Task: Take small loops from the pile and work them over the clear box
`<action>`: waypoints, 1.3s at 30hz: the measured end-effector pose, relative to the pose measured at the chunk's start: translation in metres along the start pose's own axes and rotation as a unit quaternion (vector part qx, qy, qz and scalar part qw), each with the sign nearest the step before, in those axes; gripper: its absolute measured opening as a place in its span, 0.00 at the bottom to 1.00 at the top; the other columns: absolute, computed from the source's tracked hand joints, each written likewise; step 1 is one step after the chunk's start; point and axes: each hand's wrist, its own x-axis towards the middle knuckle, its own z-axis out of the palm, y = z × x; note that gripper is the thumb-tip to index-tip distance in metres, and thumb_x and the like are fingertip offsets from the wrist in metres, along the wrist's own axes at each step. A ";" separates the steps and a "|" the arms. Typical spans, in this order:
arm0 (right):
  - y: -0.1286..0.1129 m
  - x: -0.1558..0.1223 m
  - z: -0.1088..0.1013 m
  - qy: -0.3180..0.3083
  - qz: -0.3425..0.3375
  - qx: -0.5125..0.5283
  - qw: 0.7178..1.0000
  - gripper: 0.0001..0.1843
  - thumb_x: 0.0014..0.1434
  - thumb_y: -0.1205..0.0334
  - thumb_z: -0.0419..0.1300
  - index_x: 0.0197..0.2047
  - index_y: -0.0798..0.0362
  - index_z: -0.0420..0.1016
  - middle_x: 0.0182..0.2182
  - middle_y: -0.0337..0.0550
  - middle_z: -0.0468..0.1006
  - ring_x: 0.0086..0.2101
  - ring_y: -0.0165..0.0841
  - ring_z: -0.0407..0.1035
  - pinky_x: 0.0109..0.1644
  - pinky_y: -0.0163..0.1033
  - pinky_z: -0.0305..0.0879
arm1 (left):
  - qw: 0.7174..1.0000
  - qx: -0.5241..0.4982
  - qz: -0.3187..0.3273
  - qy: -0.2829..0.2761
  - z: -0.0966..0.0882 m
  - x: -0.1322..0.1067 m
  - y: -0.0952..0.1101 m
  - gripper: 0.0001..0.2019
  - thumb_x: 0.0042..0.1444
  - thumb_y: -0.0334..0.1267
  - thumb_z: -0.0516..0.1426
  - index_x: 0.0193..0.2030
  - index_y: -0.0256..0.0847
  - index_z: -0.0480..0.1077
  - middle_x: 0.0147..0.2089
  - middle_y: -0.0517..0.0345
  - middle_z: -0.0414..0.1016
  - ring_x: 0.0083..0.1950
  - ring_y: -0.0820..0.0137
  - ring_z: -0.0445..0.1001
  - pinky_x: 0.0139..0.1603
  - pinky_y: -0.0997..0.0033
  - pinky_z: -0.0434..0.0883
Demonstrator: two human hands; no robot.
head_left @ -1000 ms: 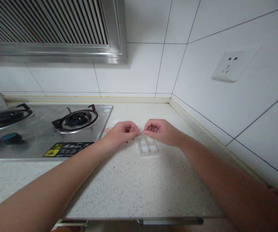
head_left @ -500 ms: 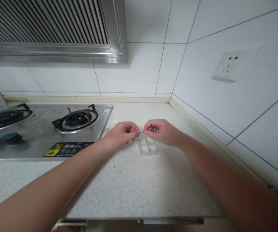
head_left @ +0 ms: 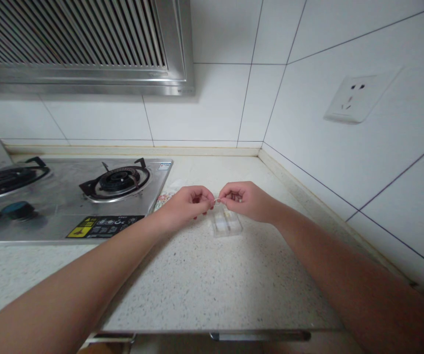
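My left hand [head_left: 185,205] and my right hand [head_left: 247,198] meet above the speckled countertop [head_left: 212,285], fingers curled and fingertips pinched together. Between the two pinches stretches a tiny pale item [head_left: 217,200], too small to name. Just below and in front of my right hand lies a small clear plastic case [head_left: 227,223] with compartments, flat on the counter. A patterned scrap or packet [head_left: 163,199] peeks out behind my left hand near the stove edge.
A steel gas hob [head_left: 68,196] with two burners fills the left. A range hood [head_left: 82,46] hangs above it. White tiled walls form a corner at the back right, with a wall socket [head_left: 357,97]. A drawer handle [head_left: 259,337] runs along the counter's front.
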 end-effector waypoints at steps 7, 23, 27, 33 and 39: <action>0.001 0.000 0.000 -0.002 -0.002 0.009 1.000 0.09 0.57 0.59 0.59 0.35 0.55 0.76 0.24 0.37 0.71 0.25 0.27 0.61 0.27 0.34 0.56 | 1.000 -0.003 0.000 0.001 0.001 0.000 0.000 0.08 0.57 0.40 0.57 0.37 0.38 0.71 0.30 0.60 0.69 0.27 0.76 0.66 0.23 0.79 0.61; -0.003 0.000 0.000 0.004 0.015 0.032 0.999 0.07 0.58 0.60 0.59 0.35 0.55 0.73 0.23 0.35 0.67 0.25 0.26 0.59 0.27 0.34 0.54 | 1.000 -0.005 0.002 0.010 0.002 -0.001 0.006 0.12 0.56 0.45 0.60 0.36 0.37 0.70 0.26 0.61 0.68 0.25 0.77 0.64 0.23 0.79 0.60; -0.004 0.000 0.001 0.005 0.016 0.041 0.999 0.08 0.59 0.59 0.59 0.35 0.55 0.73 0.22 0.35 0.67 0.25 0.27 0.59 0.27 0.34 0.54 | 1.000 -0.009 0.003 0.019 0.002 0.000 0.004 0.12 0.56 0.45 0.60 0.37 0.37 0.71 0.28 0.60 0.69 0.26 0.77 0.65 0.23 0.78 0.61; -0.002 0.001 0.001 0.009 0.007 0.053 0.999 0.09 0.57 0.56 0.62 0.34 0.54 0.71 0.23 0.34 0.66 0.25 0.26 0.59 0.27 0.34 0.55 | 0.999 -0.008 0.005 0.033 0.001 0.000 0.005 0.12 0.56 0.46 0.60 0.37 0.37 0.71 0.30 0.59 0.69 0.28 0.76 0.66 0.24 0.78 0.62; -0.002 0.000 0.001 0.012 0.008 0.044 0.999 0.10 0.56 0.56 0.62 0.33 0.54 0.72 0.23 0.35 0.67 0.25 0.27 0.60 0.28 0.35 0.56 | 0.999 -0.005 0.004 0.032 0.001 0.000 0.005 0.12 0.56 0.45 0.60 0.37 0.37 0.72 0.30 0.59 0.70 0.28 0.75 0.66 0.24 0.77 0.62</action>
